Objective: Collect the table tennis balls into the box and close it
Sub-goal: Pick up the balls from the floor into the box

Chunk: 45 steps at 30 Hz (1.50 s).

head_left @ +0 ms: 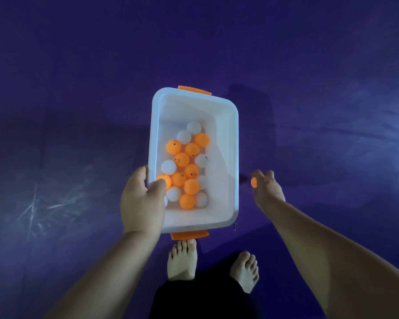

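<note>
You're gripping the white box with your left hand, clamped on its long left rim. Your thumb is hooking over the edge into the box and the other fingers are curling round the outside wall, so the box is hanging from that one-sided grip above the purple floor.

Just past your thumb tip, the collected balls are lying in a loose heap, orange and white mixed, crowding the near half of the box. One orange ball is sitting right against the thumb. The open top is facing you. An orange latch is showing on the far end, well beyond your fingers, and another latch is at the near end, just beside your wrist.

Your right hand is hovering out to the right of the box, apart from its rim. Its fingers are curling round a single orange ball, which is peeking out on the side facing the box. How tightly they're closing on it, I can't tell, since the hand is blurred.

Below the near latch, your bare feet are standing on the floor, with dark trousers at the bottom edge.
</note>
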{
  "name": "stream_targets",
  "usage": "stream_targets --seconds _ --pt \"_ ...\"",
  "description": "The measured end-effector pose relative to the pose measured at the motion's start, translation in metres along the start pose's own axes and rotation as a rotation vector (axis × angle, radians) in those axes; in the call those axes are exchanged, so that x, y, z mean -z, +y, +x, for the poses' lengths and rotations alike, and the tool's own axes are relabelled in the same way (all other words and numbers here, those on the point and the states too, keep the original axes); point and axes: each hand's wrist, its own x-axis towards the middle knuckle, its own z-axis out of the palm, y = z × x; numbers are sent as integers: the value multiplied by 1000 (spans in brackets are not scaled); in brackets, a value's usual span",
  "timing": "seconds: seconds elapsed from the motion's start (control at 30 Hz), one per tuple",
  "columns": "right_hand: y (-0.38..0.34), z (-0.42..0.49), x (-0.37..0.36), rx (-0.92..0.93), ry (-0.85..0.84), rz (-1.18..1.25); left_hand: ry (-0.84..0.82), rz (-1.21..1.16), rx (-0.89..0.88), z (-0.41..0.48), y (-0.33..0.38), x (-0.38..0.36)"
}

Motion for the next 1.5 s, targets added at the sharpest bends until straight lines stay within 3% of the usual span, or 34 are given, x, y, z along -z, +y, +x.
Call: stream_targets --seconds 0.13,0.23,0.4,0.77,1.1,1.5 --pt "-3 -51 45 50 294 480 -5 16 -5 -15 27 12" --pt "-16 -106 96 143 507 663 -22 46 -4 -35 60 17" --pt "-28 -185 169 303 625 626 -99 30 -59 -79 127 30" --pt "44 -336 266 -27 875 785 -268 125 -340 -196 255 89" --pt "160 -446 253 -275 975 938 -497 258 -510 -323 290 57" --pt "348 -556 155 -484 1129 1007 -615 412 -667 -533 264 -26"
